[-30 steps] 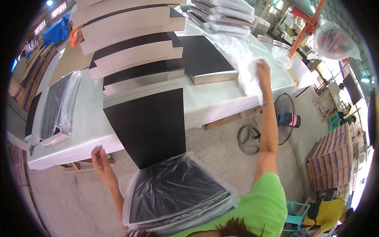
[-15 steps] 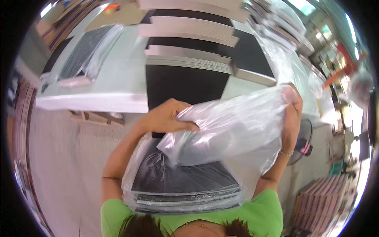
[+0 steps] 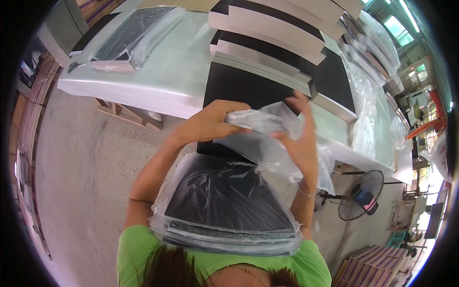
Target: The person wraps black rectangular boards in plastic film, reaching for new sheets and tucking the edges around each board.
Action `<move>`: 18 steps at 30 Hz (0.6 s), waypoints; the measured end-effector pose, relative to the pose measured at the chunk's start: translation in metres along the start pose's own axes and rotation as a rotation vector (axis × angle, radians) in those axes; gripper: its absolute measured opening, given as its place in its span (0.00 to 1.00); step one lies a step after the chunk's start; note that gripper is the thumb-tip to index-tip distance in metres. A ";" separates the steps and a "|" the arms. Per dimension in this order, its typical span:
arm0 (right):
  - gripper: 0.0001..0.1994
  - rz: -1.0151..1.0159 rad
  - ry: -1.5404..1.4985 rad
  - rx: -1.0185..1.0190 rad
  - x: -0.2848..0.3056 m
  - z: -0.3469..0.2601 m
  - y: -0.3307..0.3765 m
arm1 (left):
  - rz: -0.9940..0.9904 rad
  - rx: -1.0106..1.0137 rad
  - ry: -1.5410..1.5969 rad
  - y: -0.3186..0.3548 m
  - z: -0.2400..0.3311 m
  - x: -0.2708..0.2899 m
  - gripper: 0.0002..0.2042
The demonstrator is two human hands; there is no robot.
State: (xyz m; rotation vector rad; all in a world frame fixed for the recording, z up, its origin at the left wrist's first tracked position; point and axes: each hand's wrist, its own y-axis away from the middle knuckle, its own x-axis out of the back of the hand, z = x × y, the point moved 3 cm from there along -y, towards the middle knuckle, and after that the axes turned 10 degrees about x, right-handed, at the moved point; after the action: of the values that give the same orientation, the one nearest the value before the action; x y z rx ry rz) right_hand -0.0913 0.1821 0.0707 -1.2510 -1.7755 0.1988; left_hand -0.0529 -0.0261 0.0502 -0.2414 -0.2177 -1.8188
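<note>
In front of my chest my left hand [image 3: 215,122] is closed on the bunched edge of a clear plastic bag [image 3: 267,143]. The bag hangs in loose folds between my hands. Beside it my right hand [image 3: 302,143] has its thumb and fingers apart, the fingertips smeared by motion, with plastic lying against the palm and wrist. Below, a stack of black boards wrapped in clear plastic [image 3: 229,196] rests against my body. A bare black board [image 3: 244,91] lies at the table's near edge, just beyond my hands.
Several stacks of black-topped pale boards [image 3: 267,52] stand on the white-covered table [image 3: 167,62]. A wrapped pack [image 3: 134,38] lies at the left, and loose clear plastic [image 3: 366,119] at the right. A standing fan [image 3: 361,196] is on the floor at right; striped stacked panels [image 3: 370,268] sit lower right.
The bag, stretched out between both hands before, is now bunched at my left hand. My right hand has moved inward and its fingers have spread. The view has shifted, showing more of the fan.
</note>
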 end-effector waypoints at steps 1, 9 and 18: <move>0.32 -0.031 -0.107 -0.030 -0.011 -0.006 -0.006 | -0.005 -0.006 -0.020 -0.002 0.004 -0.001 0.13; 0.20 0.179 -0.551 -0.272 -0.039 0.022 -0.003 | 0.256 0.131 0.128 0.014 -0.031 0.015 0.18; 0.21 0.281 0.038 -0.139 -0.034 0.036 0.009 | 0.198 0.231 0.195 0.019 -0.066 0.010 0.12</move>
State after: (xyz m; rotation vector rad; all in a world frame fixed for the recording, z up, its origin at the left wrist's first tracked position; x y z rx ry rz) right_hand -0.1105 0.1717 0.0251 -1.5938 -1.5984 0.2128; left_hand -0.0405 -0.0586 -0.0097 0.0746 -0.2547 -1.5930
